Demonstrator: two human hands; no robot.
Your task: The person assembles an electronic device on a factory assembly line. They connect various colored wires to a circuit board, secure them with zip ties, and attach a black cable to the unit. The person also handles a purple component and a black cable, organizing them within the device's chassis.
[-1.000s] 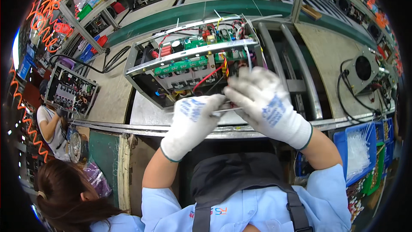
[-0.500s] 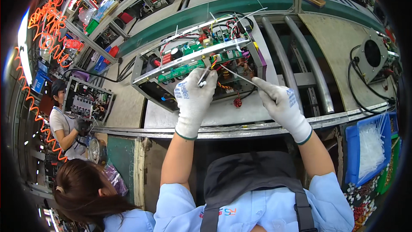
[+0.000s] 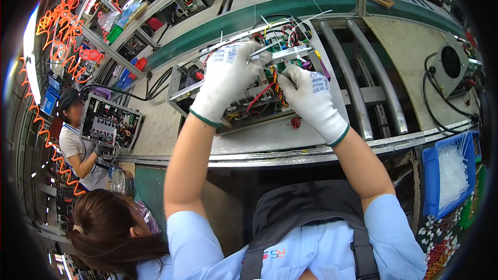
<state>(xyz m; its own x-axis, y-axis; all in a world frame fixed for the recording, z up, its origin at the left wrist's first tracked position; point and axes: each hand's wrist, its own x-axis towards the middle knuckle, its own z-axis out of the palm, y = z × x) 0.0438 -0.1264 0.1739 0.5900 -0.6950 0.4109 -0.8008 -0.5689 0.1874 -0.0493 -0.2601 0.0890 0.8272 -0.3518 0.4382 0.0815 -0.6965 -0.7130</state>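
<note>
An open metal chassis (image 3: pixel 179 99) with green circuit boards and coloured wires lies on the bench before me. My left hand (image 3: pixel 231 78), in a white glove, reaches over its left half. Its fingers are closed on a thin pale strip, which looks like a cable tie (image 3: pixel 265 50). My gloved right hand (image 3: pixel 311 96) is at the chassis's right part, thumb and fingers pinched beside a bundle of red, yellow and orange wires (image 3: pixel 276 89). What the right fingertips grip is hidden. A red-wound coil (image 3: pixel 295 122) hangs at the near side.
Metal rollers (image 3: pixel 358 83) lie to the right, then a board with a fan unit (image 3: pixel 450 63) and black cable. A blue bin (image 3: pixel 450 176) of white cable ties stands at lower right. One co-worker (image 3: pixel 111 218) is close at left; another (image 3: pixel 78 140) handles a second chassis (image 3: pixel 111 122).
My left hand has moved up and over the chassis. My right hand has come left to the wires. The long pale strip stretched between my hands is no longer seen there.
</note>
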